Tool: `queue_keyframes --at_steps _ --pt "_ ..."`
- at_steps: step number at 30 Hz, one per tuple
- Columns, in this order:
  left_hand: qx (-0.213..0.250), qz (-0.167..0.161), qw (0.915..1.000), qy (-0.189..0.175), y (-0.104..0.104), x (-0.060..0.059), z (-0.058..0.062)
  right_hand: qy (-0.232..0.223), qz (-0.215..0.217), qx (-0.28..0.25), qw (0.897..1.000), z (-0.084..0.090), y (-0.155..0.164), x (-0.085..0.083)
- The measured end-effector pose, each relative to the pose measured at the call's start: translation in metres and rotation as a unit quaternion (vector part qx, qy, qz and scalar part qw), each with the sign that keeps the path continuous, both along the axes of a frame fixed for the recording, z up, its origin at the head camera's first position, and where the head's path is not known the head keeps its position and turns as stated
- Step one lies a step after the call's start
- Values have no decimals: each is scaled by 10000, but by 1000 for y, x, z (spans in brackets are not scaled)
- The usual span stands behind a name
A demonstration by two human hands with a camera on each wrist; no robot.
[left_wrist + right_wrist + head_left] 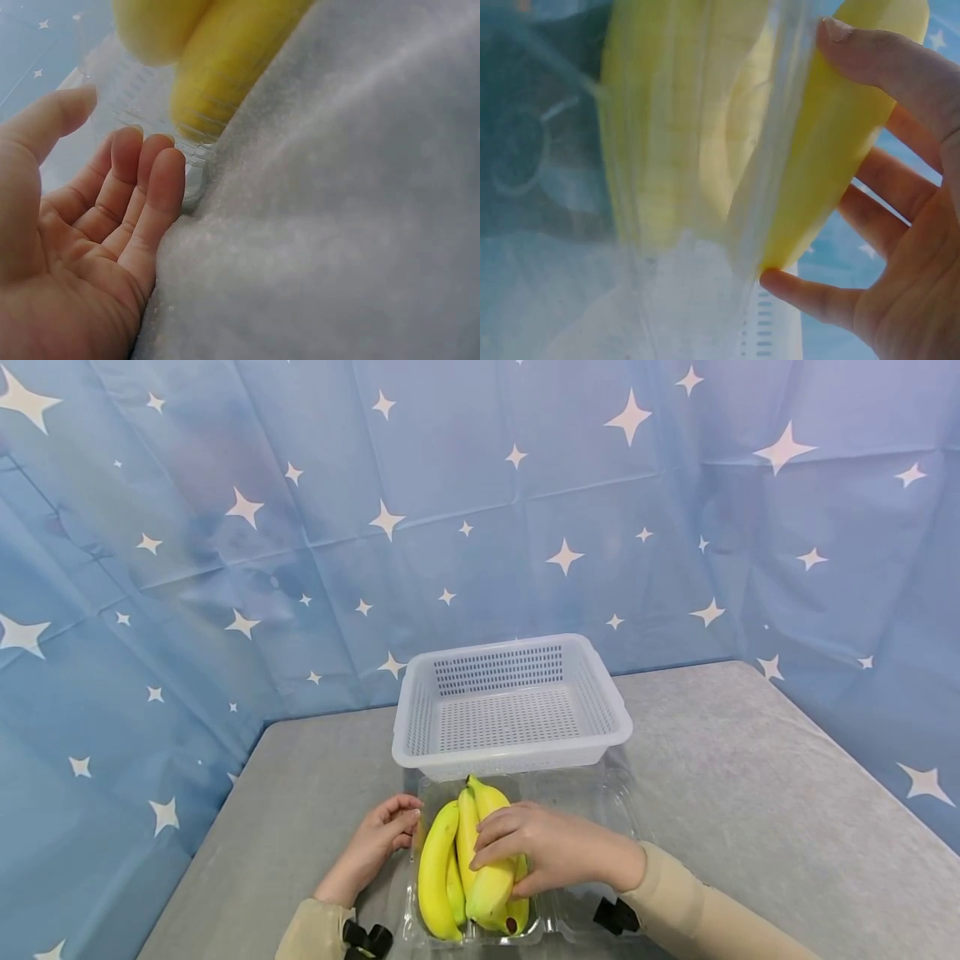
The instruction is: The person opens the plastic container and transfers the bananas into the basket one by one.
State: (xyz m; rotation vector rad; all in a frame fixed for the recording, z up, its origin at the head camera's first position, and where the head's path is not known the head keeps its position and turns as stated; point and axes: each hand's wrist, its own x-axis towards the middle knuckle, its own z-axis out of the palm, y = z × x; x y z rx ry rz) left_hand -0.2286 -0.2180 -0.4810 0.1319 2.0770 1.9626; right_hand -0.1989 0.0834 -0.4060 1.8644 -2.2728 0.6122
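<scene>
Star-printed blue cloth hangs behind a grey felt-covered table (pixel 735 777), and on it, under my right hand (pixel 555 847), lies a bunch of bananas (pixel 465 860) in a clear plastic tray (pixel 600 802). My right fingers (pixel 870 56) curl over the outermost banana from above, thumb on the near side, so the fruit sits pinched between them. I judge the bunch fairly heavy for one hand, firm yet easy to bruise, with smooth, slightly slick skin; a hold round the thick middle of the bunch, or near the stem end, looks safest. The tray looks thin and flexible, likely to buckle if squeezed.

My left hand (pixel 375 843) rests just left of the bananas, its fingers (pixel 150 187) loosely bent, tips touching the tray's edge and gripping nothing. Beyond the fingertips of both hands stands a white perforated basket (pixel 513 706), touching the tray's far side.

Hard to read: the right wrist view is smeared by plastic glare, the stem end is cut off low in the head view, and I cannot tell whether a lid covers the tray.
</scene>
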Motion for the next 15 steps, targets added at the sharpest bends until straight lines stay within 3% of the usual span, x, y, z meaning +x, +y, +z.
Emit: queue_keyframes --at_steps 15 --pt "25 4 10000 -25 1 2 2 137 -40 -9 9999 9 4 6"
